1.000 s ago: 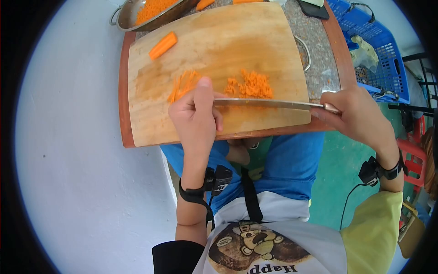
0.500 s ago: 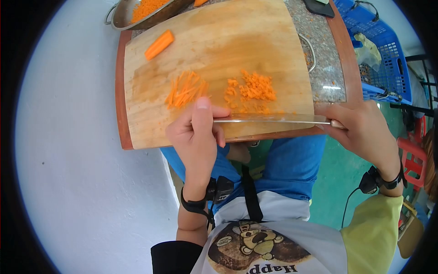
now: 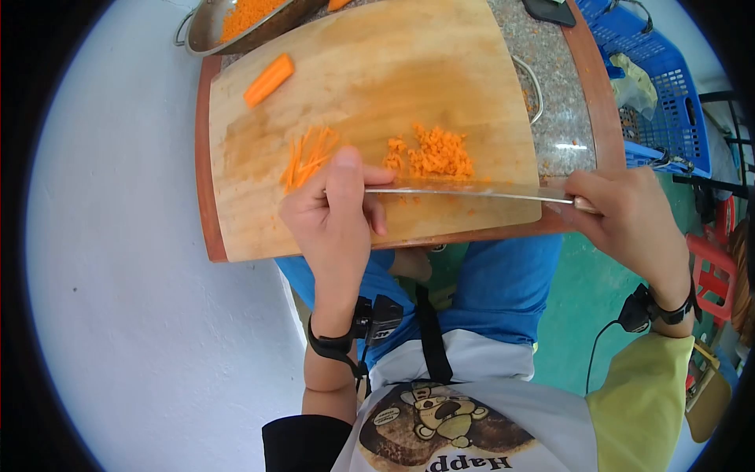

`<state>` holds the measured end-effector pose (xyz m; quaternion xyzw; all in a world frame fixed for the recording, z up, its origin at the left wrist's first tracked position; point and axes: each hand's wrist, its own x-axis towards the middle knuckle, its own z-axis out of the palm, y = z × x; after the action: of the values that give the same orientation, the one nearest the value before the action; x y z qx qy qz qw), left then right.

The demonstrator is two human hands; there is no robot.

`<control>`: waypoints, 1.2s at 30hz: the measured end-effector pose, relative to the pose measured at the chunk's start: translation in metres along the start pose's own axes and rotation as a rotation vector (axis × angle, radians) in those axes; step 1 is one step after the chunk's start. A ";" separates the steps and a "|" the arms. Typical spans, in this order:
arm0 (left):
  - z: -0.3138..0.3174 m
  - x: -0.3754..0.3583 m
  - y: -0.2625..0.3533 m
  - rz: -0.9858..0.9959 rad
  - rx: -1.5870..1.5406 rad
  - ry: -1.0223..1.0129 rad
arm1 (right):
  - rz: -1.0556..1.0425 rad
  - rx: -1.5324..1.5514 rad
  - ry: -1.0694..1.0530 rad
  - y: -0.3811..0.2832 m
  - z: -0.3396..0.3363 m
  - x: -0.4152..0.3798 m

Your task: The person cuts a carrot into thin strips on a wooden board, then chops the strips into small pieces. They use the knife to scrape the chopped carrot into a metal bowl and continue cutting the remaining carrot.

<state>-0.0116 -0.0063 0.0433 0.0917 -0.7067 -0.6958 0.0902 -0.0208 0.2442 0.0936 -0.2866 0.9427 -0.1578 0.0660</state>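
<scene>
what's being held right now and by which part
A knife: the right hand grips its handle, and the left hand holds the tip end of the blade between thumb and fingers.

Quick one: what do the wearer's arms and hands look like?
Left hand and right hand: no gloves. Each wrist has a black strap with a boxy black device; the left one has a pale marking, illegible. Thin black cable off the right one. Left sleeve black, right sleeve yellow-green.

Behind left hand [image 3: 330, 208] and right hand [image 3: 629, 220], cabled black wrist modules [image 3: 384, 318] are showing. Person is wearing bear-print shirt [image 3: 503, 417], black left sleeve [image 3: 307, 442], yellow-green right sleeve [image 3: 643, 393], blue trousers [image 3: 507, 287].
</scene>
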 end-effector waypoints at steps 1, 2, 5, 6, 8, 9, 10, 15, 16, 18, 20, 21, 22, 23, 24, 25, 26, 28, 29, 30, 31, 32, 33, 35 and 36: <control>-0.001 0.001 0.003 0.007 0.003 -0.008 | 0.033 -0.008 -0.012 -0.002 -0.004 0.000; -0.002 0.002 0.003 0.002 0.004 -0.007 | 0.065 -0.018 -0.026 -0.003 -0.004 0.000; -0.001 0.008 0.003 0.010 0.081 -0.012 | -0.004 0.040 0.069 0.001 0.006 0.004; 0.000 0.011 0.002 0.008 0.046 -0.022 | -0.005 0.037 0.076 0.000 0.004 0.005; 0.001 0.011 0.002 0.001 0.010 -0.032 | 0.040 0.016 0.011 -0.002 0.000 0.004; 0.001 0.011 0.004 0.006 0.022 -0.012 | 0.040 0.015 0.010 -0.002 -0.001 0.004; 0.001 0.010 0.005 0.010 0.035 0.009 | 0.049 0.006 0.003 -0.002 -0.001 0.003; 0.002 0.013 0.006 -0.025 0.061 -0.012 | 0.062 0.037 -0.002 -0.004 -0.002 0.004; 0.003 0.012 0.008 -0.027 0.076 0.014 | 0.085 0.012 -0.025 -0.005 -0.005 0.003; -0.002 0.013 -0.001 -0.024 0.059 -0.034 | 0.110 -0.009 -0.052 -0.007 -0.002 0.001; -0.004 0.014 -0.001 -0.015 0.041 -0.081 | 0.052 0.055 0.053 -0.006 0.004 0.001; -0.002 0.013 0.004 -0.030 0.073 -0.061 | 0.052 0.054 0.055 -0.006 0.004 -0.001; 0.003 0.011 0.005 -0.042 0.106 -0.041 | 0.074 0.059 0.032 -0.002 0.004 -0.005; 0.005 0.010 0.005 -0.037 0.103 -0.042 | 0.097 0.062 0.009 -0.002 0.003 -0.006; 0.004 0.004 0.004 -0.031 0.075 -0.026 | 0.097 0.062 0.008 -0.003 0.005 -0.008; 0.004 0.000 0.003 -0.025 0.047 -0.009 | 0.088 0.076 0.007 -0.003 0.007 -0.009; 0.002 -0.002 0.002 -0.025 0.048 -0.009 | 0.079 0.089 0.005 -0.005 0.008 -0.010; 0.000 -0.002 0.002 -0.037 0.048 -0.047 | 0.076 0.077 0.008 -0.009 0.004 -0.011; 0.000 -0.005 0.004 -0.036 0.047 -0.048 | 0.075 0.068 0.002 -0.011 0.003 -0.012; 0.000 -0.007 0.005 -0.030 0.033 -0.027 | 0.076 0.067 0.005 -0.009 0.004 -0.013; 0.000 -0.009 0.006 -0.025 0.020 -0.005 | 0.037 0.075 0.039 -0.009 0.008 -0.013; 0.002 -0.010 0.003 -0.023 0.022 -0.006 | -0.004 0.084 0.074 -0.005 0.010 -0.016; 0.000 -0.009 0.000 -0.024 0.065 -0.042 | -0.004 0.084 0.077 -0.006 0.010 -0.016; 0.000 -0.005 0.000 -0.014 0.106 -0.081 | 0.057 0.051 0.017 -0.008 0.005 -0.016; 0.001 -0.004 0.003 -0.004 0.119 -0.057 | 0.059 0.049 0.019 -0.009 0.002 -0.015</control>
<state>-0.0077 -0.0046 0.0463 0.0784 -0.7489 -0.6551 0.0630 -0.0031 0.2445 0.0949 -0.2555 0.9471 -0.1815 0.0689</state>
